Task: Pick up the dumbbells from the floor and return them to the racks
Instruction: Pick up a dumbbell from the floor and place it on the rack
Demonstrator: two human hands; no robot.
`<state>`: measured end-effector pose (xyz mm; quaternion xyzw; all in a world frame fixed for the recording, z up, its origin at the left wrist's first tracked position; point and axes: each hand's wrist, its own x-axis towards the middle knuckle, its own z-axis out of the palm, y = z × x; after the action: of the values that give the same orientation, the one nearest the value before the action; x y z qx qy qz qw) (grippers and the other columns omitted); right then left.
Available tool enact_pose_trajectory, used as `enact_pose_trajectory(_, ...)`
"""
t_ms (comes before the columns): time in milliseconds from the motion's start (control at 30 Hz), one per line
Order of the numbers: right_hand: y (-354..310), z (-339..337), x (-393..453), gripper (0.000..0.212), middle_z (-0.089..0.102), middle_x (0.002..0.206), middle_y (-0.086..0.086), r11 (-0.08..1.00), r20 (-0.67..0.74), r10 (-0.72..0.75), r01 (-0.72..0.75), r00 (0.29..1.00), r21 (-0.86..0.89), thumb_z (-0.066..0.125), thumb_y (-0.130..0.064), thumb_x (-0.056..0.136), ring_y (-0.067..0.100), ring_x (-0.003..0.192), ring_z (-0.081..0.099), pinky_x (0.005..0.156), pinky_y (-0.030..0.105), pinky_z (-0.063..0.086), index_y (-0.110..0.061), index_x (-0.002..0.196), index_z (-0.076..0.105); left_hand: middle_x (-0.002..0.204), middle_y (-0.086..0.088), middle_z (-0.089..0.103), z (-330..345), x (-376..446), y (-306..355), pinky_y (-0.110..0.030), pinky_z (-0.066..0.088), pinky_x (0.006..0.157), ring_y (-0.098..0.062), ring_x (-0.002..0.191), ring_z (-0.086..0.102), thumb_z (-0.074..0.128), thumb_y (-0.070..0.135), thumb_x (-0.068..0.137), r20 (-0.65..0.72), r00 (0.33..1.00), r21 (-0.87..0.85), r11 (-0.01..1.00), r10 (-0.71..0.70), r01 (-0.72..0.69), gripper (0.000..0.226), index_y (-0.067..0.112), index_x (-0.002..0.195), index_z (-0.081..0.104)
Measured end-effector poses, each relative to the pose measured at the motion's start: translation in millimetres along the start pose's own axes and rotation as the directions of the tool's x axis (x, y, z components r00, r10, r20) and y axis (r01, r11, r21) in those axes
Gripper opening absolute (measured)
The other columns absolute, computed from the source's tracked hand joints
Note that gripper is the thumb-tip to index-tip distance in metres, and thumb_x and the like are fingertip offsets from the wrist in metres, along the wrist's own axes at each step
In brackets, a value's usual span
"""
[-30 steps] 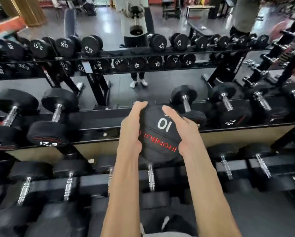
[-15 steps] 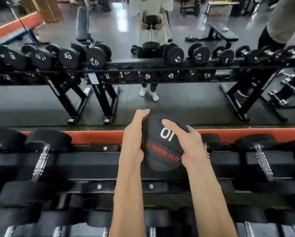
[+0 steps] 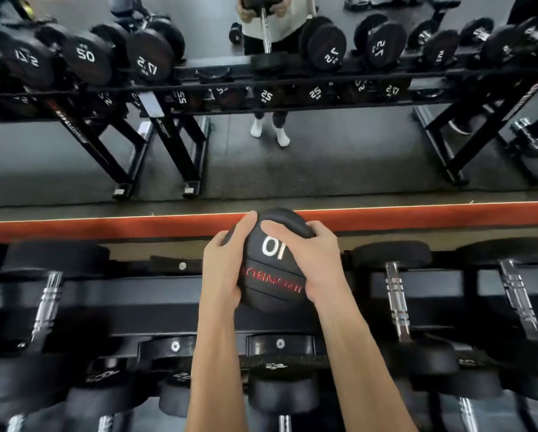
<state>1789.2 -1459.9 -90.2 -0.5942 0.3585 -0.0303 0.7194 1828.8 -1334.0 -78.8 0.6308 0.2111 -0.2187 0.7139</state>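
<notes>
The dumbbell [image 3: 272, 263], gripped at its end by the left hand [image 3: 222, 269] and right hand [image 3: 316, 260], is held over the rack [image 3: 136, 294]; it should be lowered squarely into the free slot.

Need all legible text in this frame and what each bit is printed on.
"10", white, upside down: end face of the dumbbell gripped by the left hand and right hand.
"IRONBULL", red, upside down, partly hidden by the fingers: same face.
"50": mirrored dumbbell head, upper left.
"25": two mirrored heads and on the lower tier.
"55": mirrored head.
Other mirrored numbers, upright lettering and near-rack labels: too blurred.
</notes>
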Motion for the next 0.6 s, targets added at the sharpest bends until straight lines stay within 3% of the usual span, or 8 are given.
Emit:
enact_pose_trajectory(200, 13, -7, -7, 0.063, 0.08, 0.09, 0.001, 0.995, 0.003, -0.08, 0.08, 0.997, -0.056, 0.095, -0.052, 0.046, 0.023, 0.088, 0.077, 0.083, 0.053, 0.064, -0.017, 0.091, 0.07, 0.095, -0.017, 0.079, -11, -5, -26, -0.045, 0.062, 0.074, -0.034, 0.084, 0.076, 0.088, 0.049, 0.075, 0.033, 0.991, -0.007, 0.991, 0.131, -0.131, 0.052, 0.005, 0.096, 0.069)
enact_pose_trajectory(300, 27, -8, -15, 0.055, 0.079, 0.088, -0.002, 0.987, 0.002, -0.144, 0.144, 0.99, -0.076, 0.096, -0.052, 0.05, 0.019, 0.087, 0.077, 0.083, 0.047, 0.064, -0.019, 0.085, 0.07, 0.1, -0.016, 0.079, -25, -6, -39, -0.048, 0.063, 0.079, -0.038, 0.096, 0.076, 0.09, 0.046, 0.071, 0.093, 0.978, 0.052, 0.98, 0.188, -0.193, 0.057, 0.005, 0.105, 0.069)
enact_pose_trajectory(367, 36, -11, -19, 0.047, 0.078, 0.086, -0.005, 0.973, 0.02, -0.212, 0.213, 0.977, -0.093, 0.097, -0.051, 0.053, 0.016, 0.086, 0.075, 0.08, 0.041, 0.063, -0.023, 0.081, 0.071, 0.103, -0.009, 0.079, -40, -6, -45, -0.039, 0.063, 0.079, -0.032, 0.101, 0.075, 0.092, 0.035, 0.073, 0.195, 0.958, 0.164, 0.956, 0.211, -0.244, 0.052, 0.01, 0.112, 0.069)
enact_pose_trajectory(467, 46, -26, -23, 0.042, 0.079, 0.089, -0.002, 0.953, 0.061, -0.28, 0.285, 0.958, -0.099, 0.097, -0.046, 0.057, 0.021, 0.091, 0.075, 0.084, 0.043, 0.06, -0.021, 0.083, 0.075, 0.107, 0.001, 0.078, -54, -11, -54, -0.03, 0.058, 0.083, -0.017, 0.1, 0.074, 0.099, 0.023, 0.066, 0.36, 0.906, 0.323, 0.881, 0.224, -0.346, 0.058, 0.016, 0.113, 0.065)
enact_pose_trajectory(600, 64, -46, -32, 0.04, 0.079, 0.096, 0.001, 0.937, 0.148, -0.314, 0.331, 0.938, -0.11, 0.096, -0.033, 0.064, 0.021, 0.095, 0.075, 0.084, 0.04, 0.06, -0.016, 0.094, 0.076, 0.103, 0.008, 0.077, -58, -17, -70, -0.034, 0.058, 0.08, -0.013, 0.095, 0.072, 0.103, 0.026, 0.058, 0.433, 0.853, 0.406, 0.781, 0.293, -0.475, 0.06, 0.025, 0.107, 0.068)
